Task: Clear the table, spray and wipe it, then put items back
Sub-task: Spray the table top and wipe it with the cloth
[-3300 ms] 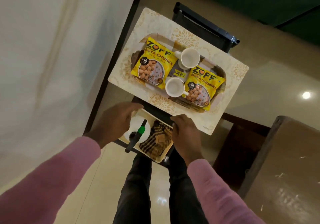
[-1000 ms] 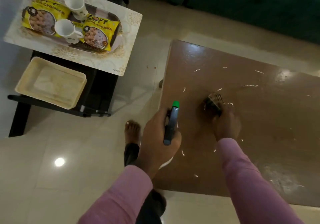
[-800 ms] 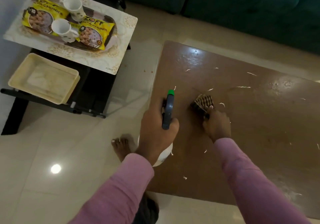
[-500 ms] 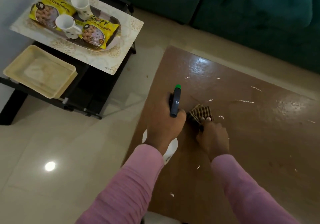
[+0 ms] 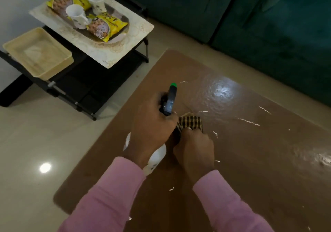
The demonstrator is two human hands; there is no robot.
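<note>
The brown table (image 5: 250, 160) fills the right and centre, its top dotted with small white scraps. Above its left part my left hand (image 5: 152, 129) grips a white spray bottle (image 5: 157, 157) with a dark trigger head and a green nozzle tip pointing away from me. Right beside it my right hand (image 5: 195, 149) presses a checked brown cloth (image 5: 190, 122) onto the tabletop. The two hands nearly touch.
At upper left a black rack (image 5: 77, 92) carries a patterned tray (image 5: 125, 40) with two white cups (image 5: 77, 15) and two yellow snack packets (image 5: 103, 26), and lower down a cream tub (image 5: 35, 52). A dark green sofa (image 5: 250, 16) runs along the back. Glossy tiled floor lies left.
Both hands left the rack with bottle and cloth and came over the brown table. In the last second my right hand dragged the cloth left, toward my left hand, and the view shifted.
</note>
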